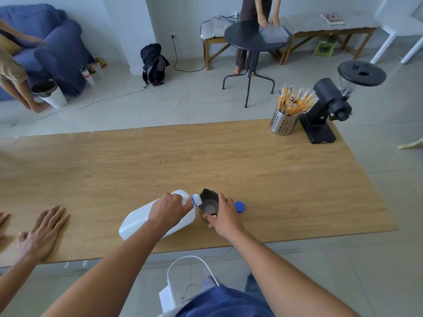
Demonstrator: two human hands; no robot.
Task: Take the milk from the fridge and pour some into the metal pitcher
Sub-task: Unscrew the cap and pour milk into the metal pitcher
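Cloth of dark blue (224,303) lies nearest, at the bottom edge, with a white looped cable (190,259) just beyond it. From there both my forearms reach up over the near edge of the long light-wood table (206,161).

My left hand (168,210) is closed round the shoulder of the white translucent plastic milk jug (142,221), fingers curled over its top near the neck. The jug is tipped far over to the right, so that its open, blue-ringed mouth sits at the rim of the small dark metal pitcher (209,203).

My right hand (225,217) wraps the pitcher's right side, thumb on the near wall, fingers curled behind it. The pitcher stands upright on the table between my two hands, with a shallow pool of pale liquid in its bottom. I cannot tell whether a stream is running. The round blue cap (239,206) lies on the table just beyond my right hand.

To the far left, another person's hand (43,232) rests flat on the tabletop. At the far right corner stand a perforated steel holder (282,123) full of yellow sticks and, beside it, a black coffee grinder (327,106). Beyond the table are a black backpack (153,62) on the floor, a round black side table (247,36) and a blue sofa (57,42).
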